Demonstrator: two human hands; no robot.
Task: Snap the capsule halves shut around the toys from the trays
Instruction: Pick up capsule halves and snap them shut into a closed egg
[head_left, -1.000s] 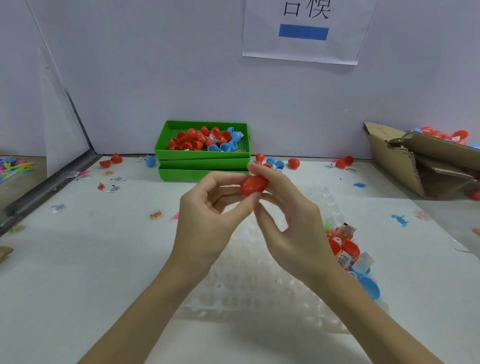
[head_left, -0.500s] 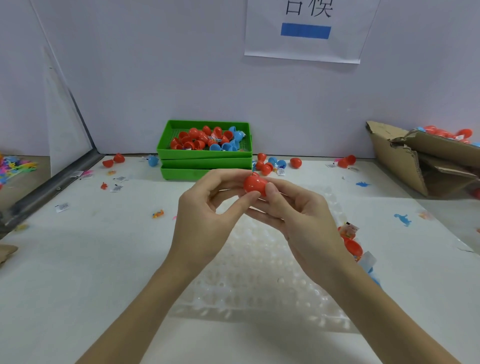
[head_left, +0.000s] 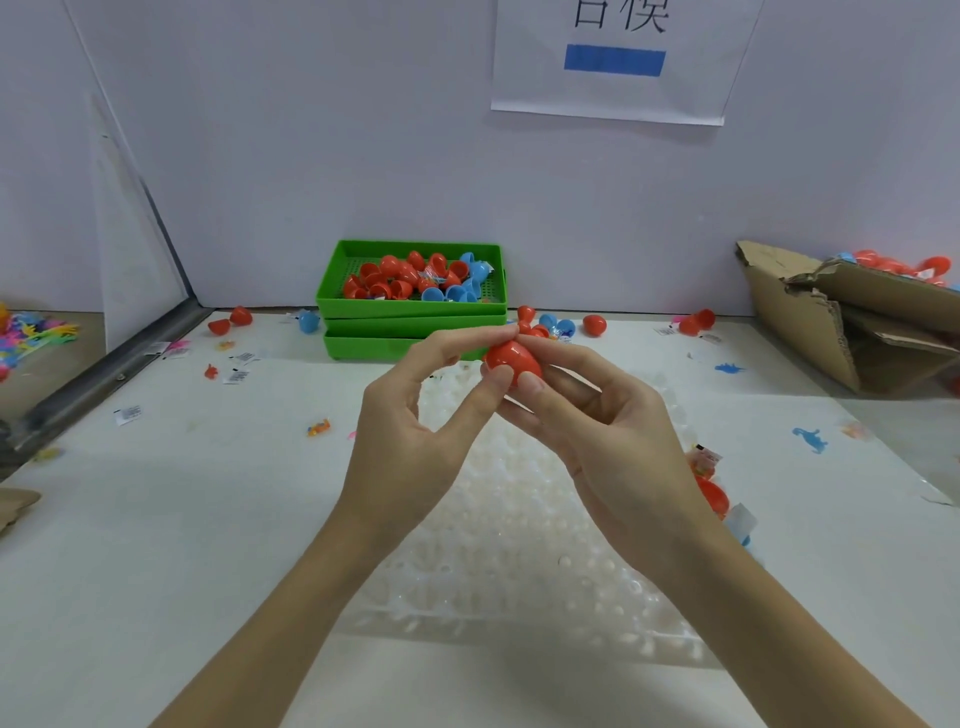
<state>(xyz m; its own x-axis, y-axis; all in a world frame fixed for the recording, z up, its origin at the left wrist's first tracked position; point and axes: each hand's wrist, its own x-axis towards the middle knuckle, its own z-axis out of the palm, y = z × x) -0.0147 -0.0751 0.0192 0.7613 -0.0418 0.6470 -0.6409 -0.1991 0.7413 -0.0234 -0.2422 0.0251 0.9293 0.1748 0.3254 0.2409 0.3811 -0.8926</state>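
- Fingertips of left hand (head_left: 410, 441) and right hand (head_left: 613, 441) pinch the red capsule (head_left: 511, 361).
- Capsule sits centred between them, long axis toward eleven o'clock, tray stack (head_left: 410, 332) beyond.

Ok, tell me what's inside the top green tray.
The top green tray holds a heap of red capsule halves and blue capsule halves, with small packets among them. Whatever lies beneath the heap is covered.
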